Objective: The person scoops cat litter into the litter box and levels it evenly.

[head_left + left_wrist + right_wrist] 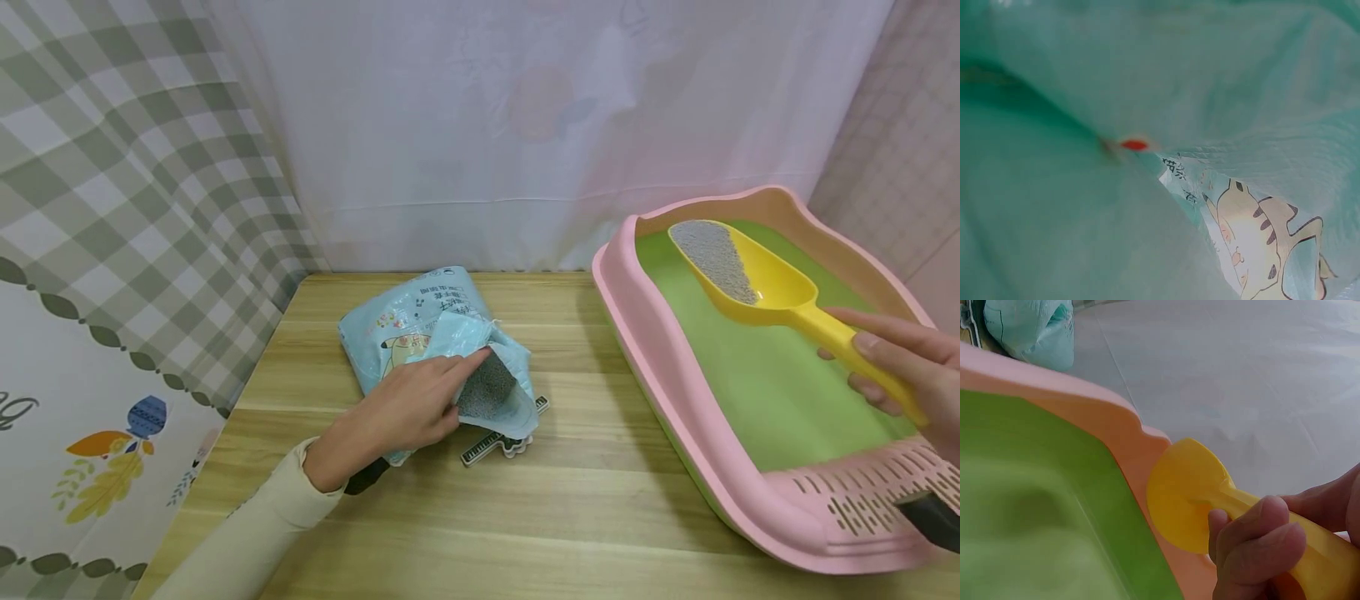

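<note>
My right hand [907, 367] grips the handle of a yellow scoop [776, 283], whose front part carries grey granular litter [712, 254]. The scoop is held over the litter tray [678, 375], which has a pink rim and a green bottom. In the right wrist view, fingers curl around the scoop's handle [1322, 550]. A light blue litter bag [420, 312] lies on its side at the left. My left hand [416, 400] holds the edge of its torn mouth, and grey litter [486, 387] shows inside. The bag's plastic [1147, 75] fills the left wrist view.
A flat piano-keyboard-patterned item [487, 446] lies partly under the bag's mouth on the wooden table [540, 517]. Slots pierce the tray's near pink ledge [862, 500]. A white curtain [465, 125] hangs behind the table, with a checked cloth [135, 150] at the left.
</note>
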`<state>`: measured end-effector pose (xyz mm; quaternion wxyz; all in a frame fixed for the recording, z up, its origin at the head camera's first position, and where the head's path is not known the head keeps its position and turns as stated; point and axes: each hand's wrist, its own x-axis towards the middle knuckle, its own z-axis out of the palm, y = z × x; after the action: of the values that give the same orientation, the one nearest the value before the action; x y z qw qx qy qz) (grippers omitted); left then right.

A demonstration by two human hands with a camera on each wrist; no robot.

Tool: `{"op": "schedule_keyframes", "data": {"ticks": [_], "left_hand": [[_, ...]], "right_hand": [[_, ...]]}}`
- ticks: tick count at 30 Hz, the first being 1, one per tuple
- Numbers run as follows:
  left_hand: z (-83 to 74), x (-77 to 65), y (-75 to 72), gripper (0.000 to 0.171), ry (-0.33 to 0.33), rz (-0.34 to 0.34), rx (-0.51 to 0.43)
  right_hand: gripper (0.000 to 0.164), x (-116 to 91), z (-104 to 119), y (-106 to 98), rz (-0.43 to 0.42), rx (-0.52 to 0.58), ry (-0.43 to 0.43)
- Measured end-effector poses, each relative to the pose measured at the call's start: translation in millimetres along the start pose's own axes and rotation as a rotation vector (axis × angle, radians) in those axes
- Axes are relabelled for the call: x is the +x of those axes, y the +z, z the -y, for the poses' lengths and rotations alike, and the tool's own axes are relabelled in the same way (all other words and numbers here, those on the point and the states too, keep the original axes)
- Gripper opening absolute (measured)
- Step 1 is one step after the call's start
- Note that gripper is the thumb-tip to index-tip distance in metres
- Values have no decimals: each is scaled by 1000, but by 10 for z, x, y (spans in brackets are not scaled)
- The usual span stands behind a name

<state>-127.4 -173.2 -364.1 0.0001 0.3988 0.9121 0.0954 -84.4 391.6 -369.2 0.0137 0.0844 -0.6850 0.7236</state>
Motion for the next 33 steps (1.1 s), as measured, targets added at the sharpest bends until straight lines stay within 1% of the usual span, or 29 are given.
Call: {"op": "schedule_keyframes", "data": {"ticks": [4, 7, 8, 13, 17, 20, 21, 27, 30, 33], "left_hand": [[2, -1, 4, 81, 1, -2, 1], [2, -5, 8, 81, 1, 0, 6], [2, -6, 9, 81, 0, 2, 7], [-4, -5, 9, 81, -7, 6, 0], [-7, -7, 8, 81, -7, 5, -5], [-8, -8, 8, 81, -6, 4, -3], [-8, -8, 8, 81, -7, 5, -2], [-10, -9, 11, 81, -19, 13, -8], [-9, -7, 13, 81, -15, 11, -9], [-7, -7, 17, 81, -9, 6, -9]], "right_hand": [[53, 56, -10, -103, -9, 23, 49], [53, 98, -15, -172, -29, 15, 88], [54, 114, -15, -200, -21, 16, 96], [53, 171, -44, -307, -27, -125, 155], [56, 188, -69, -366, -19, -317, 214], [57, 189, -81, -395, -10, -460, 238], [56, 190, -84, -401, -4, -490, 245], [53, 208, -78, -416, 38, -606, 291], [46, 219, -71, -419, 60, -678, 325], [39, 238, -72, -417, 71, -725, 358]]}}
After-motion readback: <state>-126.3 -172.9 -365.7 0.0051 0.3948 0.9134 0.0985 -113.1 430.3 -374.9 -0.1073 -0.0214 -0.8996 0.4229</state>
